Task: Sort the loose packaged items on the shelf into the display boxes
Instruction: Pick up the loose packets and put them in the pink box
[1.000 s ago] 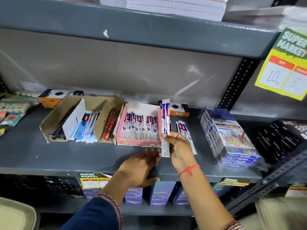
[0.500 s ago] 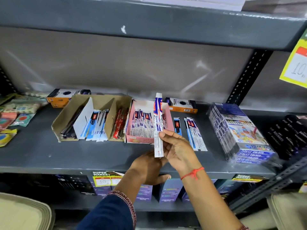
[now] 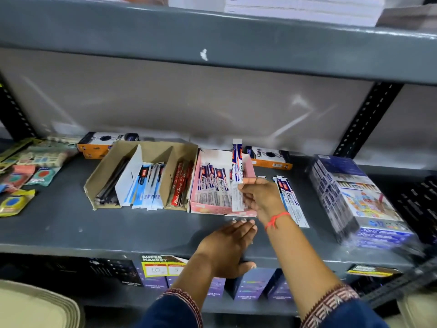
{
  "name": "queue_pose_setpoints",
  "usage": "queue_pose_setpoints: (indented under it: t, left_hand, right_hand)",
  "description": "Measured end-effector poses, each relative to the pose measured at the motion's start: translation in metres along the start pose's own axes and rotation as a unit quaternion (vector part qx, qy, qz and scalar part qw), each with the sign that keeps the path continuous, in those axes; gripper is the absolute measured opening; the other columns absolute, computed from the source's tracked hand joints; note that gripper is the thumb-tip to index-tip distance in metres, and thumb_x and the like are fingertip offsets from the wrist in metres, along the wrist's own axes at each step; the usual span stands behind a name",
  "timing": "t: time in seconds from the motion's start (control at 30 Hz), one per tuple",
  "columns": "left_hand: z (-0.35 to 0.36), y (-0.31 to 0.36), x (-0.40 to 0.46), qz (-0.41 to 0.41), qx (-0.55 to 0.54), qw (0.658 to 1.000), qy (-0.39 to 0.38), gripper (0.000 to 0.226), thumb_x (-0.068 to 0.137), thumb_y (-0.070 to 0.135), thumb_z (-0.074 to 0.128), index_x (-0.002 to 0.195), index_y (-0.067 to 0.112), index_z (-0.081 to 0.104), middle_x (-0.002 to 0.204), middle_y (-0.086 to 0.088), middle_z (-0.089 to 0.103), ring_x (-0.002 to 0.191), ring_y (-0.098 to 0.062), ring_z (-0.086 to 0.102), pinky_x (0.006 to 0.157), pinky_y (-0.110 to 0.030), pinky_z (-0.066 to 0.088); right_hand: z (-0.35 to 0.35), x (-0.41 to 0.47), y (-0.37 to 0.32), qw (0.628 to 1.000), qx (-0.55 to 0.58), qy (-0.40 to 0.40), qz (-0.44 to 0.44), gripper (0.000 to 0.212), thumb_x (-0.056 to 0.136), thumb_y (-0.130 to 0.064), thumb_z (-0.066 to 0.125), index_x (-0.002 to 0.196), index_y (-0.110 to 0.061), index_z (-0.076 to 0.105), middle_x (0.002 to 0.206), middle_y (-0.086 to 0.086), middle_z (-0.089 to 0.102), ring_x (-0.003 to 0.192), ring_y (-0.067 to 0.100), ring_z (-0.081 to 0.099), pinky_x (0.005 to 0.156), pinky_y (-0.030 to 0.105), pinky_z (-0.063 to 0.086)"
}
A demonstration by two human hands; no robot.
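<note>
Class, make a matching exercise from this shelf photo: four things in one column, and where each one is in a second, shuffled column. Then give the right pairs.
Things:
1. pen packet
2. pink display box
3. left hand
4. loose packets

Places:
A. flat on the shelf, palm down
B. lying right of the pink box
C. held upright in the right hand
D. beside the brown cardboard box

Pairs: 1-C, 2-D, 3-A, 4-B

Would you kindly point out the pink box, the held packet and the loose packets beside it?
pink box (image 3: 208, 210): head view, front wall.
held packet (image 3: 237, 157): head view, upper printed part.
loose packets (image 3: 289, 197): head view, middle of pile.
</note>
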State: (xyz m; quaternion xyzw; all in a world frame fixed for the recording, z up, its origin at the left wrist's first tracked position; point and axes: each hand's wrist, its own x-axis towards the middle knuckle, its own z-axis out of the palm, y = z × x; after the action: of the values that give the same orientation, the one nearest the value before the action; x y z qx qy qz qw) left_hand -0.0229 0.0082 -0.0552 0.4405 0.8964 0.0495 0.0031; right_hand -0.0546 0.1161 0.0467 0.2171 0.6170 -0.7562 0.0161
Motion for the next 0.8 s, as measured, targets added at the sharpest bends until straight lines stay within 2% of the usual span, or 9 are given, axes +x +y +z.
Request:
queue_pose_setpoints:
  t: [0.07, 0.17, 0.23, 0.3, 0.43, 0.53, 0.6, 0.7, 0.8]
  left_hand:
    - [0.000, 0.001, 0.000, 0.005, -0.010, 1.000, 0.001, 0.079, 0.091, 0.052, 0.040, 0.146, 0.009, 0.002, 0.157, -0.009, 0.002, 0.142, -0.021, -0.001, 0.114, -0.033, -0.003]
    - [-0.003, 0.001, -0.002, 0.014, -0.024, 1.000, 0.012, 0.078, 0.091, 0.047, 0.044, 0.145, 0.005, 0.007, 0.156, -0.014, 0.006, 0.142, -0.024, 0.004, 0.115, -0.034, -0.001]
    - [-0.003, 0.002, -0.002, 0.022, -0.033, 0.999, 0.024, 0.077, 0.090, 0.044, 0.048, 0.144, 0.003, 0.012, 0.155, -0.017, 0.012, 0.141, -0.028, 0.010, 0.114, -0.035, 0.001]
    - [-0.003, 0.000, -0.002, 0.028, -0.038, 0.998, 0.030, 0.076, 0.089, 0.042, 0.051, 0.143, 0.002, 0.016, 0.153, -0.020, 0.017, 0.140, -0.031, 0.015, 0.114, -0.037, 0.005]
    - [-0.003, 0.000, -0.002, 0.030, -0.028, 0.999, 0.029, 0.075, 0.089, 0.042, 0.051, 0.142, 0.000, 0.019, 0.151, -0.022, 0.021, 0.139, -0.033, 0.017, 0.114, -0.039, 0.006]
    - [-0.003, 0.000, -0.002, 0.030, -0.020, 0.999, 0.032, 0.073, 0.088, 0.043, 0.053, 0.140, -0.001, 0.025, 0.149, -0.024, 0.027, 0.137, -0.035, 0.022, 0.114, -0.040, 0.011]
    - [-0.004, 0.001, -0.002, 0.026, -0.018, 0.999, 0.033, 0.073, 0.089, 0.044, 0.052, 0.141, 0.000, 0.025, 0.150, -0.022, 0.026, 0.138, -0.034, 0.021, 0.113, -0.039, 0.010]
    - [-0.002, 0.002, -0.001, 0.015, -0.019, 0.999, 0.030, 0.076, 0.089, 0.045, 0.049, 0.144, 0.004, 0.016, 0.154, -0.017, 0.016, 0.141, -0.029, 0.013, 0.114, -0.035, 0.004]
    - [-0.001, 0.002, -0.001, 0.006, -0.016, 1.000, 0.021, 0.079, 0.090, 0.048, 0.045, 0.146, 0.008, 0.005, 0.157, -0.011, 0.006, 0.142, -0.023, 0.004, 0.115, -0.033, 0.002]
  right_hand:
    - [0.007, 0.021, -0.007, 0.995, -0.091, 0.030, -0.019, 0.034, 0.081, 0.016, 0.055, 0.061, -0.011, 0.054, 0.062, 0.006, 0.057, 0.055, 0.014, 0.052, 0.053, 0.023, 0.043]
    - [0.015, 0.050, -0.005, 0.967, -0.240, 0.073, -0.034, 0.032, 0.081, 0.010, 0.057, 0.058, -0.012, 0.055, 0.067, 0.006, 0.060, 0.066, 0.019, 0.056, 0.065, 0.028, 0.050]
    - [0.016, 0.062, 0.001, 0.945, -0.315, 0.080, -0.028, 0.024, 0.084, 0.004, 0.055, 0.063, -0.008, 0.057, 0.076, 0.012, 0.060, 0.063, 0.022, 0.054, 0.061, 0.025, 0.055]
    - [0.018, 0.071, 0.009, 0.935, -0.344, 0.086, -0.016, 0.029, 0.084, 0.003, 0.053, 0.058, -0.007, 0.047, 0.070, 0.014, 0.054, 0.054, 0.022, 0.049, 0.045, 0.028, 0.047]
    - [0.025, 0.073, 0.015, 0.910, -0.399, 0.108, -0.029, 0.006, 0.083, 0.002, 0.051, 0.079, 0.000, 0.053, 0.083, 0.021, 0.061, 0.081, 0.029, 0.065, 0.072, 0.034, 0.056]
    - [0.027, 0.071, 0.016, 0.903, -0.414, 0.108, -0.041, 0.012, 0.081, 0.004, 0.049, 0.074, 0.000, 0.058, 0.084, 0.023, 0.063, 0.093, 0.034, 0.070, 0.083, 0.038, 0.057]
    - [0.027, 0.065, 0.015, 0.894, -0.433, 0.104, -0.046, 0.015, 0.083, 0.005, 0.049, 0.073, 0.003, 0.060, 0.088, 0.025, 0.064, 0.098, 0.035, 0.068, 0.086, 0.039, 0.056]
    - [0.023, 0.055, 0.007, 0.878, -0.452, 0.126, -0.089, 0.023, 0.087, 0.002, 0.045, 0.098, 0.012, 0.063, 0.108, 0.028, 0.066, 0.102, 0.038, 0.064, 0.080, 0.033, 0.051]
    - [0.006, 0.045, -0.004, 0.870, -0.445, 0.155, -0.146, 0.027, 0.087, -0.002, 0.044, 0.094, 0.007, 0.068, 0.102, 0.025, 0.070, 0.098, 0.039, 0.065, 0.075, 0.030, 0.049]
